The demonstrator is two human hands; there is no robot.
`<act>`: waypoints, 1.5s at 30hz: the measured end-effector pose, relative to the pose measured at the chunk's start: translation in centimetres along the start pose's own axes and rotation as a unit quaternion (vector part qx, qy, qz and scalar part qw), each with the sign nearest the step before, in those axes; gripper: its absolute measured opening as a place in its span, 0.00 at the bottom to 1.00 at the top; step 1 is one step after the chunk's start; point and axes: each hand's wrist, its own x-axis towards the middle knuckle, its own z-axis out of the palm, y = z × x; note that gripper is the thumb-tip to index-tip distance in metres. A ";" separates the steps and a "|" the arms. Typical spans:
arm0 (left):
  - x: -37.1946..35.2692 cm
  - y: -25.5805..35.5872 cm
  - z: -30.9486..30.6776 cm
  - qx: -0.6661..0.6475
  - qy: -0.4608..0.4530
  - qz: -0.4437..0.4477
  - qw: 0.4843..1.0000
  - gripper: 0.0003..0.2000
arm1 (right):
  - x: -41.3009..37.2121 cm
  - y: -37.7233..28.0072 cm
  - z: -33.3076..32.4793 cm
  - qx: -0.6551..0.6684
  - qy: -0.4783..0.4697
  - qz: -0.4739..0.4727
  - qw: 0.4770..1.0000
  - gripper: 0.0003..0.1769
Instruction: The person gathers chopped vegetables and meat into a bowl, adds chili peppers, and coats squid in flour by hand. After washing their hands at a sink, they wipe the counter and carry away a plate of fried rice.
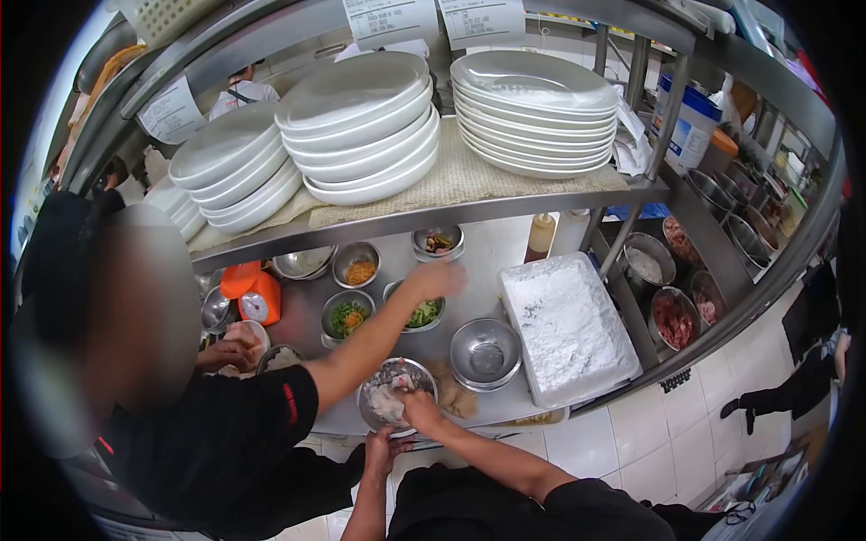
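My right hand (421,410) is in a steel bowl (368,414), its fingers closed on pale, wet-looking food (388,401). My left hand (383,451) grips the near rim of that bowl from below. Just right of the bowl lies a brown cloth-like item (454,389). Farther right stands an empty steel bowl (485,354), beside a white tray (570,329) heaped with white powder. Behind my bowl, a co-worker's blurred hand (439,281) is above a bowl of chopped greens (422,313).
A co-worker (207,433) stands close at the left, one arm across the counter. Bowls of greens (347,317) and orange shreds (359,272), an orange scale (255,296) and a sauce bottle (540,236) stand behind. Plate stacks (537,113) fill the shelf above.
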 end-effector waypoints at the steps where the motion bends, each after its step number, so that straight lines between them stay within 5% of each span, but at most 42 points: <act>1: 0.1 -0.4 -0.3 0.004 0.000 0.005 1.000 0.18 | 0.2 0.1 0.2 0.000 -0.002 -0.001 1.000 0.22; 6: -0.1 0.3 0.6 0.042 0.028 0.019 0.999 0.18 | 0.7 -0.8 -1.0 -0.128 0.009 0.026 0.991 0.12; 8: -0.4 0.5 0.4 0.041 0.016 0.014 0.999 0.19 | 0.1 -1.4 -2.4 -0.190 0.081 -0.056 0.977 0.15; 14: -1.7 0.3 -0.9 -0.011 -0.024 -0.041 0.999 0.21 | -5.5 -3.6 -8.5 0.093 0.171 0.028 0.981 0.14; 16: -2.8 0.0 -1.1 -0.016 -0.022 -0.046 0.999 0.22 | -8.7 -3.9 -11.6 0.231 0.222 0.130 0.938 0.11; 22: -6.0 -0.7 -0.3 -0.009 0.018 0.016 1.000 0.19 | -22.2 2.3 -17.2 0.155 0.504 0.235 0.817 0.06; 26: -7.4 -0.6 1.8 0.240 -0.018 -0.100 0.966 0.11 | -29.9 6.5 -22.7 0.210 0.634 0.334 0.666 0.05; 30: -8.1 -1.6 7.3 0.290 -0.133 -0.155 0.935 0.09 | -33.7 10.4 -28.1 0.366 0.679 0.251 0.585 0.07; 35: -6.7 -4.4 7.1 0.187 -0.002 -0.173 0.967 0.11 | -33.3 13.9 -29.9 0.386 0.694 0.311 0.523 0.08; 37: -6.5 -5.8 5.7 0.101 0.078 -0.120 0.985 0.16 | -35.0 16.2 -28.4 0.421 0.624 0.295 0.589 0.09; 41: -6.5 -6.3 3.6 -0.025 0.249 0.018 0.968 0.22 | -35.3 17.4 -26.2 0.438 0.570 0.359 0.596 0.11; 45: -5.3 -6.9 3.0 -0.070 0.229 0.020 0.971 0.22 | -35.8 18.2 -28.8 0.316 0.667 0.377 0.559 0.12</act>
